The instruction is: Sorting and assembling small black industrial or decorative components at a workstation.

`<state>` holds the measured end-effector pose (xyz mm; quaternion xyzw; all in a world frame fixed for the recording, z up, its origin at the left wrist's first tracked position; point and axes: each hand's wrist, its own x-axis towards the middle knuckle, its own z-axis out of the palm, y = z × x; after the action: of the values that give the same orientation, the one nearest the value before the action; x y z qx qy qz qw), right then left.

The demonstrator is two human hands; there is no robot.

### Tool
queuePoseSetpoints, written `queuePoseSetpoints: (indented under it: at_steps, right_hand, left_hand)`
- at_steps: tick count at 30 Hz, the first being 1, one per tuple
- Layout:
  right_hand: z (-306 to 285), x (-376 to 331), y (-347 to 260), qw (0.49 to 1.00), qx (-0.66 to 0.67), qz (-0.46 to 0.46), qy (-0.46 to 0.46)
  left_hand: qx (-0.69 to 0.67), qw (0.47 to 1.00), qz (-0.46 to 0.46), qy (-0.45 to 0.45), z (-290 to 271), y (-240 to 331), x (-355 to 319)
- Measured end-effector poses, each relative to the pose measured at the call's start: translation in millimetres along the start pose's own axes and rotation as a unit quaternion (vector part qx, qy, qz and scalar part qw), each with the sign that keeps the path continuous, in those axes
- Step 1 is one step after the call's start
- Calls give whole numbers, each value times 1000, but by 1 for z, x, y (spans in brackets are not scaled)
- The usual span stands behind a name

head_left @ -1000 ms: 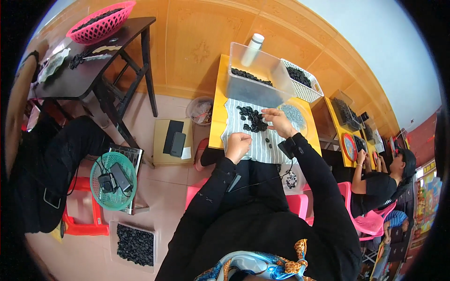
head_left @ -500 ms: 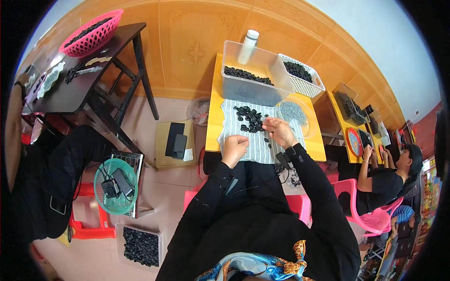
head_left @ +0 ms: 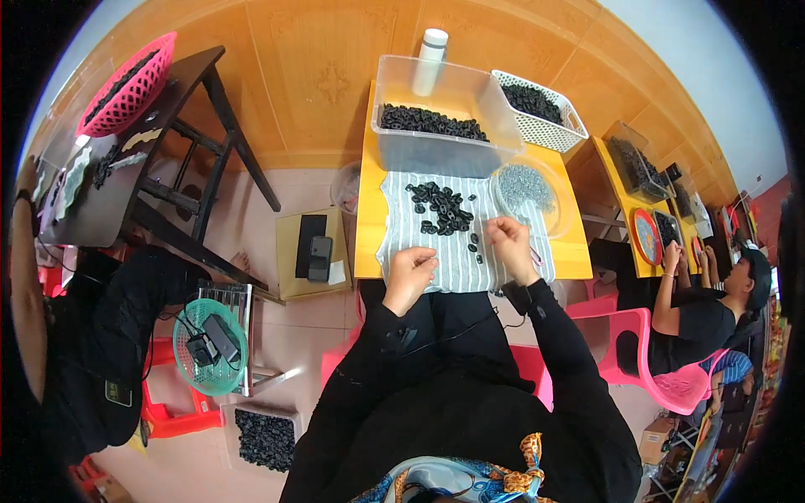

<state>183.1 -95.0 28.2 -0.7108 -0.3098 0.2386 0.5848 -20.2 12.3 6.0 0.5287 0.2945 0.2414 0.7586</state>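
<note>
A pile of small black parts (head_left: 443,208) lies on a grey-and-white striped cloth (head_left: 401,220) spread over the yellow table (head_left: 367,243). My left hand (head_left: 409,277) rests at the cloth's near edge, its fingers curled together; whatever they hold is too small to make out. To the right, my right hand (head_left: 513,249) hovers over the cloth with fingers pinched, beside a few loose black parts (head_left: 475,248). What it pinches, if anything, cannot be seen. Just beyond it stands a clear round tray (head_left: 563,220) with many small silvery pieces (head_left: 524,186).
Behind the cloth stands a clear plastic bin (head_left: 444,155) of black parts, a white bottle (head_left: 430,63) and a white basket (head_left: 545,130). A co-worker (head_left: 704,323) sits at the right; another person's leg (head_left: 168,293) is at left, beside a green basket (head_left: 210,377).
My right hand has drawn away from the black pile, rightward and slightly nearer me. My left hand has barely moved. The whole view has shifted a little.
</note>
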Motion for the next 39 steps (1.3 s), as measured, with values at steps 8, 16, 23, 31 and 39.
queuePoseSetpoints:
  at_steps: [8,16,23,31,39]
  right_hand:
    - [1,-25,19,964,-170,-204,32]
    - [2,-24,20,952,-191,-235,41]
    - [6,-26,13,950,-203,-232,45]
    - [2,-26,17,948,-199,-241,54]
    - [1,-29,21,956,-172,-234,41]
  left_hand:
    - [39,999,31,-3,0,-10,0]
    - [59,997,43,-4,0,-15,-1]
    - [66,997,39,4,-1,-12,-1]
    - [37,999,30,-15,5,-5,0]
    - [126,989,75,13,3,-23,0]
